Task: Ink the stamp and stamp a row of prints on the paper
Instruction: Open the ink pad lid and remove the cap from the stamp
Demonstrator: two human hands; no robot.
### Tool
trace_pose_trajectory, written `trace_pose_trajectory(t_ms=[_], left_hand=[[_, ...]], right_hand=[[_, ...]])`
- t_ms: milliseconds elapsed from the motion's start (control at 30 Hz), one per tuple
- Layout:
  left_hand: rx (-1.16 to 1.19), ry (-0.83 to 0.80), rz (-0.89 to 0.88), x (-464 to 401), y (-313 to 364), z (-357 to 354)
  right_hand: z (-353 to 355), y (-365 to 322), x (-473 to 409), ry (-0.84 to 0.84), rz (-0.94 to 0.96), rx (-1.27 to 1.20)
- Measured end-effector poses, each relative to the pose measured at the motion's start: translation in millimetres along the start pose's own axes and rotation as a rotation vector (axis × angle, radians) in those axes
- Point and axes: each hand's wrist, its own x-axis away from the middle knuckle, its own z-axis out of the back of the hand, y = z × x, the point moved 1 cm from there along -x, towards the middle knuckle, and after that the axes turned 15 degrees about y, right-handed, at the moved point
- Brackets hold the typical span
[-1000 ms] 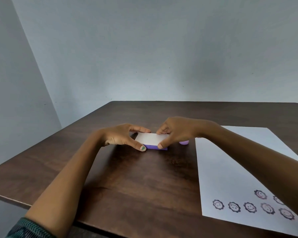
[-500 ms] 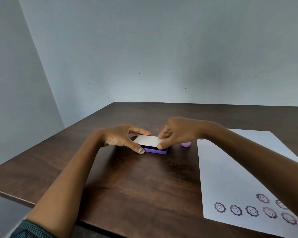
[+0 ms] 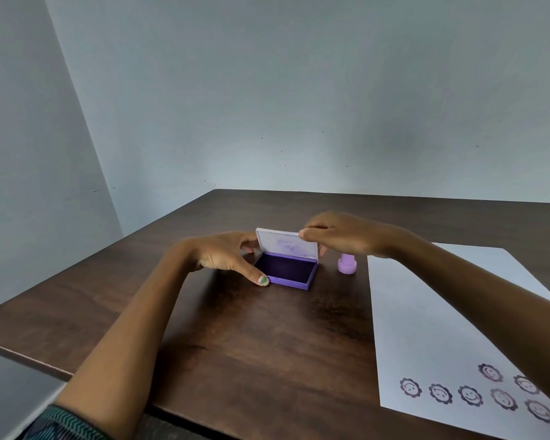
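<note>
A purple ink pad (image 3: 285, 272) lies on the dark wooden table (image 3: 267, 338), its dark inked surface exposed. Its white lid (image 3: 286, 246) stands raised, hinged at the back. My left hand (image 3: 226, 257) grips the pad's base at its left end, thumb against the front corner. My right hand (image 3: 340, 238) pinches the lid's top right edge. A small lilac stamp (image 3: 346, 264) stands upright just right of the pad, untouched. The white paper (image 3: 432, 315) lies on the right, with several flower-face prints (image 3: 470, 394) near its front edge.
The table's left edge runs diagonally toward me, with a grey surface (image 3: 10, 395) below its front left corner. A plain wall stands behind the table's far edge.
The ink pad's lid was flat and closed a second ago; my right hand has swung it up to upright, baring the ink. The stamp is now in full sight.
</note>
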Motion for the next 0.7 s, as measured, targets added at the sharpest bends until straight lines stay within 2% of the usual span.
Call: trace_pose_trajectory(t_ms=[400, 700], left_hand=[[-0.061, 0.069, 0.061, -8, -9, 1], [-0.031, 0.029, 0.088, -8, -9, 0]], right_hand=[[-7, 18, -14, 0.349, -0.05, -0.048], [-8, 20, -8, 0.236, -0.083, -0.041]])
